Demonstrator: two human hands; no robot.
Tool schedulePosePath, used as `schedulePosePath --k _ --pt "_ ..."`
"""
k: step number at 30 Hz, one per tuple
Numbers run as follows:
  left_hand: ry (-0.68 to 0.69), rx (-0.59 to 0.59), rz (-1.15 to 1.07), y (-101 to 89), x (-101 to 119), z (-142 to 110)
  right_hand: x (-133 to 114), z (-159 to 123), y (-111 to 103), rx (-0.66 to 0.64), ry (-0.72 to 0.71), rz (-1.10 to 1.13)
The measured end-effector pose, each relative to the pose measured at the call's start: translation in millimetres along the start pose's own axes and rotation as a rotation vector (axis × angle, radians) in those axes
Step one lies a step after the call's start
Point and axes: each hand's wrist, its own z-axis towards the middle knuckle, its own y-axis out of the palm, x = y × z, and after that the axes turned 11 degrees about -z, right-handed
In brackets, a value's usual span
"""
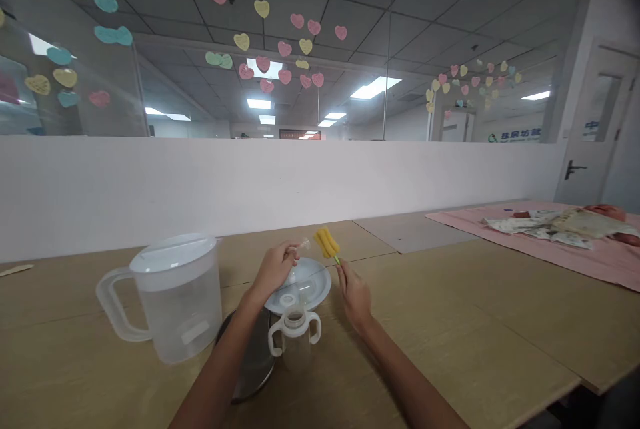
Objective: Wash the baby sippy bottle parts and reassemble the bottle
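My right hand (356, 292) is closed on the green handle of a bottle brush with a yellow sponge head (327, 242). Pinched in the fingers of my left hand (278, 263) is a small clear piece (305, 243), probably a bottle teat; its shape is too small to be sure. The sponge head is just right of that piece, with a slight gap. Below both hands lies a white plate (324, 287) with a white ring (287, 299) and a clear cap-like part (305, 290) on it. An uncapped clear baby bottle (297, 349) with two white handles stands upright in front of the plate.
A large lidded plastic pitcher (180, 309) stands at the left. Partly behind my left forearm lies a dark round tray (255, 365). At the far right, a pink cloth (467, 223) carries folded baby clothes (550, 223). A white wall (280, 182) borders the table's back.
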Motion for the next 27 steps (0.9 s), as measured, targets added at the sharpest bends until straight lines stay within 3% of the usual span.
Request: schedulePosePath --k 9,17,21,27 --pt "0.077 0.051 0.204 4.9 19.6 -4.5 -9.3 -13.5 0.2 -0.025 -0.186 0.128" --pt "-0.031 0.049 0.082 9.5 19.9 -4.8 -11.5 -16.4 6.4 0.018 -0.255 0.153" --pt "-0.132 0.046 -0.133 11.8 17.8 -3.7 -9.8 -15.0 -0.2 0.055 -0.239 0.198" --pt "-0.3 0.198 -0.772 10.5 20.1 -1.9 -7.4 -13.2 -3.3 0.269 -0.164 0.264"
